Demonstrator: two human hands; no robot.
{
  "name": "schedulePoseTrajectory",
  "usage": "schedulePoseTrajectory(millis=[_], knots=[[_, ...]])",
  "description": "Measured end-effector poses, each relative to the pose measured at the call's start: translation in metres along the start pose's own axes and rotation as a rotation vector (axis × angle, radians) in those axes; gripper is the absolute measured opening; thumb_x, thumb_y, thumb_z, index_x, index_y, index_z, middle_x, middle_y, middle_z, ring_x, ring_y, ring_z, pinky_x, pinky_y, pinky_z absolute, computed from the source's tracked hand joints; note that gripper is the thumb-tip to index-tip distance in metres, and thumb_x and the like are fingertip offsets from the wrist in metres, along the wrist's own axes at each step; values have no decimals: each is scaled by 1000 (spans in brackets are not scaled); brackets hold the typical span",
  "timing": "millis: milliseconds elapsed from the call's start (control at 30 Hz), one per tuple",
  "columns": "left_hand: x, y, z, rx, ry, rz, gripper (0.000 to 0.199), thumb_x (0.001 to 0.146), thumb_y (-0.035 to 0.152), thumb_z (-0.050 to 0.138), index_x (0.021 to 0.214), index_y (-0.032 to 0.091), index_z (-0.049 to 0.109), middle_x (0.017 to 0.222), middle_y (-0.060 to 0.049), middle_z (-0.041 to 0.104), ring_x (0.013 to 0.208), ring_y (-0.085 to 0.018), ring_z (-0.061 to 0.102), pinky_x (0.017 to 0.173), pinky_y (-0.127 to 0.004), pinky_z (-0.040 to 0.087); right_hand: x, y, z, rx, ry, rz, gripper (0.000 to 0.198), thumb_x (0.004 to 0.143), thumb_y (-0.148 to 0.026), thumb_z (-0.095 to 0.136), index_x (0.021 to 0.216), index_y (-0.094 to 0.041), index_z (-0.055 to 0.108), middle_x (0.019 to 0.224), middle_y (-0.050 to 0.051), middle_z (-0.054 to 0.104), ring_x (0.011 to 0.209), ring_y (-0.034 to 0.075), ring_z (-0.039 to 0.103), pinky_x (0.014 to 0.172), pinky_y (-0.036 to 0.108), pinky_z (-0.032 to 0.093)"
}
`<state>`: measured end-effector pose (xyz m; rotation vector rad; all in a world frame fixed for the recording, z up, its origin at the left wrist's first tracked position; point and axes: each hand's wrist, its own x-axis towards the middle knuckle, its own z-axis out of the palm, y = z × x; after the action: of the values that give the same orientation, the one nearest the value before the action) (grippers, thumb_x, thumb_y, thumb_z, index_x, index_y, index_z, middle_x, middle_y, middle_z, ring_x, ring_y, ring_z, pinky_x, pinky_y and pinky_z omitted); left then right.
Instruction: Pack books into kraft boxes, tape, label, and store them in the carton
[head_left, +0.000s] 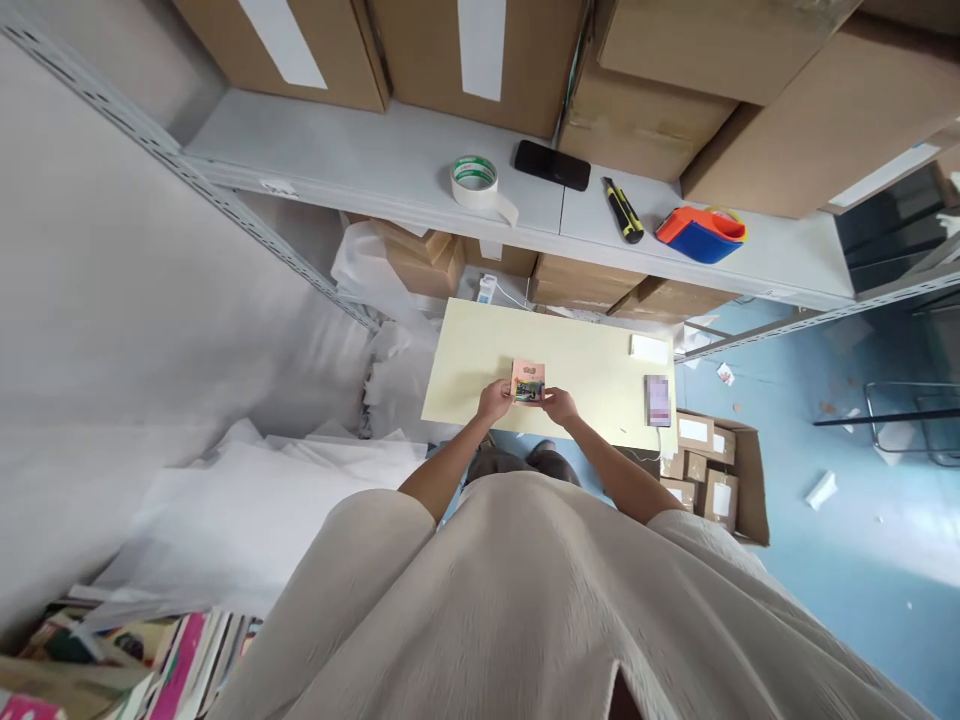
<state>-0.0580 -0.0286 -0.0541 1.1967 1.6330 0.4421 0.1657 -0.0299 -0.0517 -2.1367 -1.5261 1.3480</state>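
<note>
Between my hands is a small book with a pink cover and a colourful picture on its lower half. My left hand grips its left edge. At the lower right edge, the fingers of my right hand close on it. Both hands are over the near side of a pale yellow table, and the book is face up. A phone with a lit screen lies at the table's right end, a cable beside it. Behind the phone rests a white flat item.
On the grey shelf ahead are a tape roll, a dark phone, a utility knife and an orange-and-blue tape dispenser. An open carton of small boxes stands right. White sheets and books lie left.
</note>
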Motion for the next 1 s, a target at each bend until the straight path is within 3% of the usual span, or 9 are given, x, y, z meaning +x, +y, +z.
schedulePoseTrajectory(millis=[167, 367, 533, 767, 1000], knots=[[21, -7, 6, 40, 7, 54, 44, 92, 7, 72, 132, 22, 81, 119, -8, 88, 113, -25, 82, 103, -33, 64, 12, -4, 10, -91, 41, 73, 37, 96, -17, 74, 132, -24, 79, 110, 8, 89, 109, 26, 82, 88, 30, 59], [30, -18, 7, 173, -11, 88, 54, 90, 3, 65, 140, 18, 76, 141, -16, 79, 128, -30, 77, 117, -42, 60, 26, 1, 16, -17, 41, 184, 42, 91, -19, 72, 132, -23, 81, 136, 13, 84, 126, 28, 78, 103, 34, 59], [30, -16, 6, 197, -61, 203, 58, 90, 2, 63, 145, 16, 74, 153, -19, 72, 151, -33, 64, 133, -47, 48, 32, 5, 24, 247, 89, 117, 32, 86, -27, 73, 117, -27, 82, 119, 8, 86, 123, 28, 78, 105, 39, 62], [30, -7, 9, 181, -127, 186, 59, 88, 7, 71, 146, 17, 73, 154, -21, 73, 149, -36, 66, 131, -52, 49, 39, 1, 31, 442, 113, 200, 38, 75, -38, 78, 111, -25, 81, 112, 9, 85, 107, 27, 78, 88, 37, 62], [28, -5, 6, 134, -161, 109, 53, 90, 10, 74, 142, 20, 76, 147, -16, 79, 140, -35, 73, 124, -51, 56, 37, -4, 29, 666, 23, 311, 25, 75, -35, 88, 94, -21, 79, 78, 4, 75, 79, 21, 72, 72, 30, 56]])
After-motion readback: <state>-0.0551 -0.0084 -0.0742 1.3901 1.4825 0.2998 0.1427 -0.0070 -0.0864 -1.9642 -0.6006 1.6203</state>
